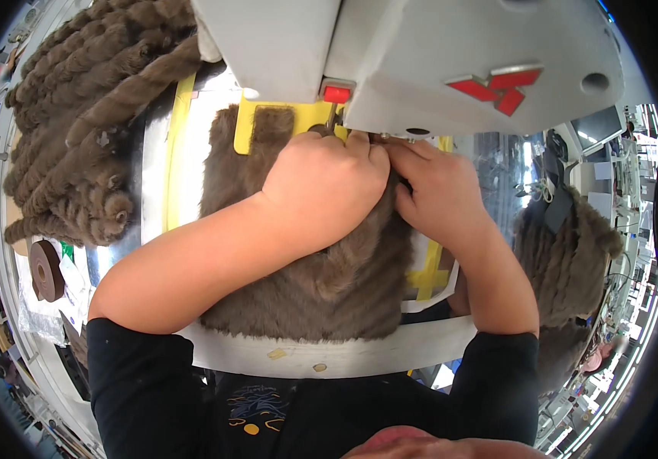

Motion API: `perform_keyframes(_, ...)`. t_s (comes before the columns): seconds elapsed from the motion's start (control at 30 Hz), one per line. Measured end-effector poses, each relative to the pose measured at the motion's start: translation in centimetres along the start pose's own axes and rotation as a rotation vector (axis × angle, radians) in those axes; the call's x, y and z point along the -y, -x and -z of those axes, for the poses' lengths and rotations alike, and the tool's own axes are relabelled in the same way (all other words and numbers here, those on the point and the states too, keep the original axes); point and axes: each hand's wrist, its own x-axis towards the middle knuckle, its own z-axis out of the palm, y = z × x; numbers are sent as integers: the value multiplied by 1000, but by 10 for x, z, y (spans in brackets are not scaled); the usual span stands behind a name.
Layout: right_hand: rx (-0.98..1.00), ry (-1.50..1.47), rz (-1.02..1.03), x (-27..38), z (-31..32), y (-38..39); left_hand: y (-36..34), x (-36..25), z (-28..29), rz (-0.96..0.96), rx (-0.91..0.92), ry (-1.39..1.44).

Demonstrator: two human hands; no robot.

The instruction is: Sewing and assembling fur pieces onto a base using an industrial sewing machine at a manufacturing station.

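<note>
- I see the left hand and right hand together beside the grey machine, curled over brown fur; fingertips hidden, so I can't tell their grip.
- Forearms slant inward toward the machine.
- The fur spreads from the machine nearly to the white table edge.
- Fur strips heap left of it.

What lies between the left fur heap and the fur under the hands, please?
In the head view, a yellow strip with pale surface on both sides separates the fur heap from the fur piece.
</note>
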Motion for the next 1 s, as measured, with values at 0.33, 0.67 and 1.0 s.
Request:
perform_keyframes(0.33,-4,-31,-2,-4,3,-1,-3,-3,-1,-9,0,-30)
perform_keyframes(0.67,1,-95,-5,-9,5,2,-7,-8,-4,-53,-31,-145)
perform_keyframes(1.0,-70,-227,62,-27,-1,4,-7,-5,-4,-97,-104,-142)
